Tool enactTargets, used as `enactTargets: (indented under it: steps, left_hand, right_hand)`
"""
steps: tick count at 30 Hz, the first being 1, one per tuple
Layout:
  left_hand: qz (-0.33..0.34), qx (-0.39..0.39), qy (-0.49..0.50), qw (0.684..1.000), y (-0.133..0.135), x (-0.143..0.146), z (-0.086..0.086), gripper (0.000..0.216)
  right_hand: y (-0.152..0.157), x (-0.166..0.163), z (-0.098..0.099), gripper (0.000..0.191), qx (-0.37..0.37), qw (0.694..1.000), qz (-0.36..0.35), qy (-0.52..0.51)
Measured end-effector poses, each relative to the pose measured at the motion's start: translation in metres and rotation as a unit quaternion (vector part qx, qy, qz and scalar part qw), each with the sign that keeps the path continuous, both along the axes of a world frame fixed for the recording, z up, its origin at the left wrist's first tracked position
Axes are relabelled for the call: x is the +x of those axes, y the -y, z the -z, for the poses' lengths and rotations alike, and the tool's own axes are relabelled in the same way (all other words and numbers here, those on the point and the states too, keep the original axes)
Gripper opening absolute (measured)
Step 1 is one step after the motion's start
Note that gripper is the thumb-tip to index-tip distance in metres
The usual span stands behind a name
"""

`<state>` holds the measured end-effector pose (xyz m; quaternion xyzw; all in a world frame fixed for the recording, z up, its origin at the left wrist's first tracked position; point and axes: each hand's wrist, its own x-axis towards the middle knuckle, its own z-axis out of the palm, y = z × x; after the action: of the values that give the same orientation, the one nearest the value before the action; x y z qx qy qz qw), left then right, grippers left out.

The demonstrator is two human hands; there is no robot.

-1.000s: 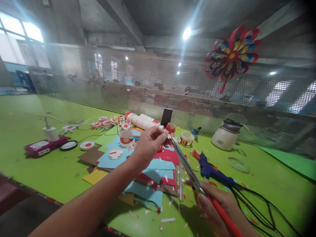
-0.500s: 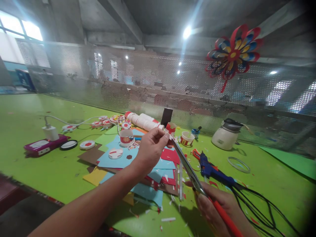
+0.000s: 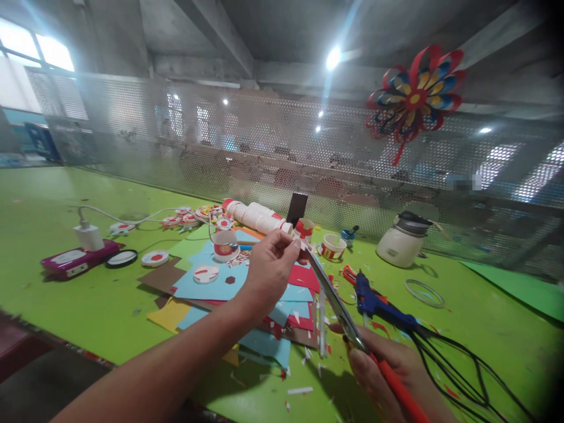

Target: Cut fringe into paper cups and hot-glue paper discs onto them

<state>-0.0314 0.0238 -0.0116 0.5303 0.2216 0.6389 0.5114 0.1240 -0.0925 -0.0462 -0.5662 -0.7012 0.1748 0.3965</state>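
Up in the air over the worktable, a small white piece [image 3: 303, 247] sits at the tip of the left hand [image 3: 274, 261], pinched tight between thumb and forefinger; it is too small and too covered for me to make out its shape. The silver end of a long metal tool [image 3: 332, 298] meets it there, and the right hand [image 3: 392, 364] has its fingers wrapped about the tool near its red handle [image 3: 399, 388]. Beneath the hands lies an untidy pile of coloured paper [image 3: 187, 288], blue, red, brown and yellow, with a dark hexagon [image 3: 230, 280] and a round white disc [image 3: 206, 274] on top and snippets strewn alongside. A red-and-white cup [image 3: 226, 248] stands at the pile's far side, and behind it lie some white rolls [image 3: 259, 217]. Over to the right I see a low tub [image 3: 333, 249], a blue glue gun [image 3: 379, 305] with black cable looping toward the near edge, and a pale kettle [image 3: 400, 247]. Away to the left, a white charger [image 3: 90, 237] is plugged into a purple power strip [image 3: 77, 261]. All this rests on a bright green table [image 3: 110, 305], backed by a perforated screen [image 3: 264, 135], with a looped paper flower [image 3: 415, 98] hanging high on the right.
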Motion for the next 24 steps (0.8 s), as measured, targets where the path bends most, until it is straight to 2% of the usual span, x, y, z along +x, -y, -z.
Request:
enactTargets:
  steps: [13,17,24]
  left_hand:
    - [0.002,-0.023,0.016,1.000,0.002,0.002,0.000,0.013]
    - [0.016,-0.022,0.008,1.000,-0.001,-0.001,0.000,0.014]
    - [0.057,-0.014,-0.010,0.998,-0.007,-0.009,-0.003,0.014]
  right_hand:
    - [-0.001,0.000,-0.004,0.045,0.030,0.998,-0.001,0.046]
    - [-0.001,0.001,-0.005,0.043,0.013,0.999,-0.004,0.039]
    - [-0.001,0.011,0.002,0.050,-0.030,0.999,-0.028,-0.011]
